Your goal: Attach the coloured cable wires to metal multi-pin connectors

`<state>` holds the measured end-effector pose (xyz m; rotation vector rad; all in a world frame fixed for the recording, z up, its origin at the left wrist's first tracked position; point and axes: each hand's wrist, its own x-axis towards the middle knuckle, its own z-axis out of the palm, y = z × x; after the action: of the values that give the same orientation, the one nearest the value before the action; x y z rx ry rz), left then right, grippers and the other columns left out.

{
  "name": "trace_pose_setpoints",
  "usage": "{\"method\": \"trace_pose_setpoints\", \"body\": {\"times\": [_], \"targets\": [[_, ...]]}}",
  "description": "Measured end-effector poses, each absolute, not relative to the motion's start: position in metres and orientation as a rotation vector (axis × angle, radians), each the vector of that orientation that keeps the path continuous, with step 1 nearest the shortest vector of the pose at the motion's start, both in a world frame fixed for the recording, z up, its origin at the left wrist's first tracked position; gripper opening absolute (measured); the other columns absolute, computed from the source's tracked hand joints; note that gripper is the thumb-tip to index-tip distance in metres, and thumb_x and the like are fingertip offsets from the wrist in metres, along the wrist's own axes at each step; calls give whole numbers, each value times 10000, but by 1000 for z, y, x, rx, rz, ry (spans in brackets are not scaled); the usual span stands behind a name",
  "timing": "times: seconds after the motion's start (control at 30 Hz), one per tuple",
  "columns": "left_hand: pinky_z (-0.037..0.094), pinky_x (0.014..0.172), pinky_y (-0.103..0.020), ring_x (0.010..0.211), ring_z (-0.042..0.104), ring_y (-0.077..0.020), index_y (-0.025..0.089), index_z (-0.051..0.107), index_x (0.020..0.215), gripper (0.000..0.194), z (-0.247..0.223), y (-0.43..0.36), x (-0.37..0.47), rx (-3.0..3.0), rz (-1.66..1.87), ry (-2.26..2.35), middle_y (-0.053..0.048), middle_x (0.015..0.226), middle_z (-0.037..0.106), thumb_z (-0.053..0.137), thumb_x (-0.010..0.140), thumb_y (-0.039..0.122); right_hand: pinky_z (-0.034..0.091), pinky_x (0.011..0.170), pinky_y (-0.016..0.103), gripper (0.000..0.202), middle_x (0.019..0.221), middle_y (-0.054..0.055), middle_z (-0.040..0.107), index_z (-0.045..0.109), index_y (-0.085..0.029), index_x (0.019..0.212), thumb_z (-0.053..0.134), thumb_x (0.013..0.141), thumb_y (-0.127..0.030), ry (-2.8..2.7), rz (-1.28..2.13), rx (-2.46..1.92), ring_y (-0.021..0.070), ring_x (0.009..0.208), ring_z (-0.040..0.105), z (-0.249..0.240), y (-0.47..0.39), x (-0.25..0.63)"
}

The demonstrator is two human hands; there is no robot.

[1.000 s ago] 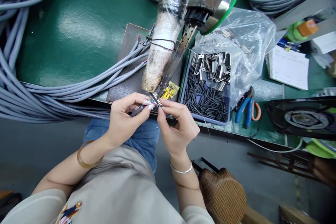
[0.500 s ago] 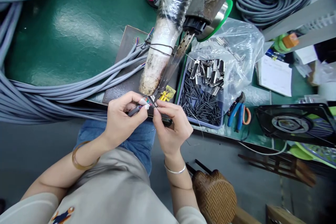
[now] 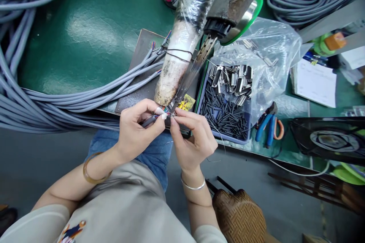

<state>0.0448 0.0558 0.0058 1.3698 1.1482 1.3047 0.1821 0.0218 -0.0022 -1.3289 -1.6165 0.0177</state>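
My left hand [image 3: 134, 131] is closed, its thumb and fingertips pinching a grey cable [image 3: 148, 121] with thin coloured wires fanning out at its end. White coverings wrap two of its fingertips. Opposite it, my right hand [image 3: 195, 134] pinches a small metal multi-pin connector [image 3: 172, 113], mostly hidden by the fingers. The wire ends meet the connector between both hands. A soldering iron [image 3: 194, 72] slants down from above, its tip right at the connector. Beside the iron hangs a plastic-wrapped tube [image 3: 175, 60], its scorched mouth just above my fingertips.
A blue tray [image 3: 247, 136] right of my hands holds black sleeves [image 3: 224, 115] and metal connectors [image 3: 235, 79]. Blue-handled cutters [image 3: 265, 127], a clear bag [image 3: 273, 53] and a black fan [image 3: 330, 140] lie further right. Bundled grey cables [image 3: 71, 100] cross the left side.
The camera view has shifted a little, so the scene sits further right. Both hands keep their pinch, and the connector is now more covered by the fingers and the iron.
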Motion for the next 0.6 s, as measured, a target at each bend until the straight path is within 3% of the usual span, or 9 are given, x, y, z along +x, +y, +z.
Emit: {"method": "trace_pose_setpoints", "body": {"times": [0.2, 0.33, 0.4, 0.47, 0.53, 0.6], "targets": [[431, 475, -174, 574, 570, -93, 181, 644, 702, 108, 7, 57, 43, 1331, 1273, 1139, 7, 661, 629, 740, 735, 146, 645, 805, 302, 204, 1049, 27, 794, 676, -243, 1003, 725, 871, -95, -1636, -40, -1321, 171, 899, 774, -7, 18, 181], [415, 455, -171, 577, 584, -96, 177, 641, 690, 103, 2, 52, 43, 1282, 1178, 1141, -19, 715, 685, 732, 734, 159, 645, 700, 279, 153, 1047, 43, 783, 652, -229, 1017, 662, 921, -111, -1553, 173, -1346, 161, 850, 772, -8, 11, 186], [413, 457, -170, 589, 596, -98, 174, 645, 686, 96, 0, 48, 44, 1278, 1161, 1136, -33, 751, 712, 728, 731, 155, 560, 490, 218, 84, 974, 29, 769, 636, -221, 996, 635, 952, -150, -1414, 366, -1367, 103, 584, 690, -1, 4, 192], [413, 462, -171, 592, 602, -96, 171, 652, 686, 89, -2, 44, 43, 1287, 1145, 1127, -43, 780, 732, 728, 726, 147, 389, 342, 181, 14, 751, -32, 705, 633, -219, 956, 631, 969, -212, -1279, 521, -1365, 54, 372, 495, 11, -5, 199], [413, 470, -171, 587, 598, -91, 169, 664, 695, 79, -2, 40, 42, 1304, 1123, 1105, -52, 809, 748, 730, 724, 136, 301, 324, 192, 69, 542, -87, 543, 658, -227, 911, 646, 964, -270, -1191, 573, -1334, 58, 316, 389, 25, -16, 208], [425, 487, -176, 588, 597, -90, 166, 679, 713, 66, -2, 36, 39, 1318, 1089, 1069, -62, 838, 761, 735, 728, 135, 257, 328, 221, 147, 491, -91, 446, 684, -245, 898, 610, 979, -343, -1169, 505, -1316, 72, 299, 333, 42, -30, 218]]}}
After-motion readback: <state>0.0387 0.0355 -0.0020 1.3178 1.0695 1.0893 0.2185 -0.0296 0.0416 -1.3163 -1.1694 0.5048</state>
